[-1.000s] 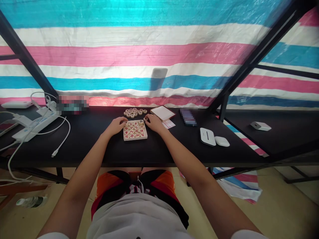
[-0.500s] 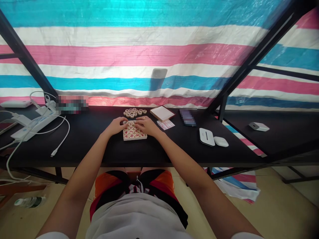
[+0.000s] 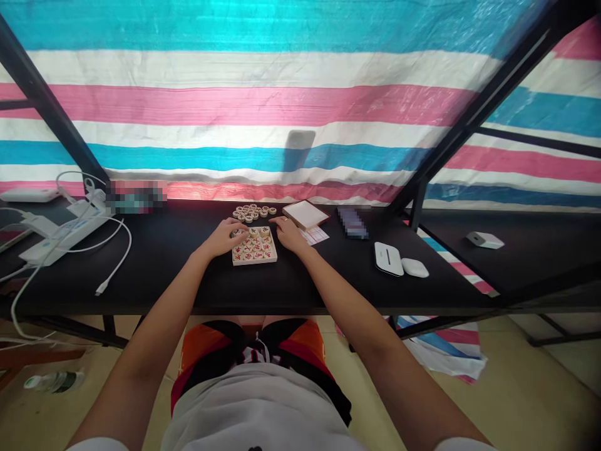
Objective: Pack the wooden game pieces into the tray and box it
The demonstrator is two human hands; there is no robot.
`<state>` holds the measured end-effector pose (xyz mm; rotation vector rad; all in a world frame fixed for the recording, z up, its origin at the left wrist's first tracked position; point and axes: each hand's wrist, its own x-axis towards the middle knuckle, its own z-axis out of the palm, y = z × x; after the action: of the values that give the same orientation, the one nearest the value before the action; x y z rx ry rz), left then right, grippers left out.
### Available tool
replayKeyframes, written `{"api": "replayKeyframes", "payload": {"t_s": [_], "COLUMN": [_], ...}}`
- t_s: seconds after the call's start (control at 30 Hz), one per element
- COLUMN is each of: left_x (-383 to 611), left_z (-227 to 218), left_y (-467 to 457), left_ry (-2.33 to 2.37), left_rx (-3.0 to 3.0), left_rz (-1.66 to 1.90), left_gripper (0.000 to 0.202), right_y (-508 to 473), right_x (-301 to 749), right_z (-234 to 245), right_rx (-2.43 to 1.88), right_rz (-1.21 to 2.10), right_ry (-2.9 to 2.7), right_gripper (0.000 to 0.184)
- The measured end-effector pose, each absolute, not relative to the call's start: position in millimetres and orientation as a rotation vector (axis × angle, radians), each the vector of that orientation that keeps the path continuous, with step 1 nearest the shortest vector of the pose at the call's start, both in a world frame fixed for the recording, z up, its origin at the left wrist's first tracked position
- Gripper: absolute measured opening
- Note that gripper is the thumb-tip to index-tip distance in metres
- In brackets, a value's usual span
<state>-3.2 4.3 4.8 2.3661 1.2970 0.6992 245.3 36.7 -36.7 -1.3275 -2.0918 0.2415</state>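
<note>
A square white tray (image 3: 255, 262) on the black desk holds rows of round Chinese chess pieces (image 3: 253, 248), mostly with red characters. Its far row shows dark-marked pieces. My left hand (image 3: 224, 239) rests at the tray's far left corner, thumb and fingers apart and curved over the pieces there. Part of that corner is hidden by the fingers. My right hand (image 3: 290, 235) is just right of the tray, apart from it, its index finger stretched toward a loose group of Chinese chess pieces (image 3: 248, 213) behind the tray. I see nothing held in it.
A white-topped box lid (image 3: 306, 214) lies over a printed paper (image 3: 315, 235), near a blurred phone-like item (image 3: 353, 223). Farther right are a white device (image 3: 389, 259) and a white earbud case (image 3: 415, 268). A power strip (image 3: 63, 238) with cables occupies the left.
My right hand has moved off the tray to the right, its index finger now extended. More of the tray's far row shows. My left hand stays nearly in place.
</note>
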Motion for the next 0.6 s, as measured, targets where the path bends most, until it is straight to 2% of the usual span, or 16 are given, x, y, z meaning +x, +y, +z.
{"api": "replayKeyframes", "payload": {"t_s": [0.27, 0.6], "left_x": [3, 1], "left_z": [6, 9], "left_y": [0, 1], "left_ry": [1.276, 1.301], "left_rx": [2.364, 2.380], "left_rz": [0.512, 0.667], "left_gripper": [0.055, 0.049], "right_y": [37, 72], "right_x": [245, 239], "right_z": [-42, -21], "right_rx": [-1.297, -1.369], "right_rz": [0.199, 0.071], "right_ry": [-2.171, -2.385], "right_gripper": [0.049, 0.062]}}
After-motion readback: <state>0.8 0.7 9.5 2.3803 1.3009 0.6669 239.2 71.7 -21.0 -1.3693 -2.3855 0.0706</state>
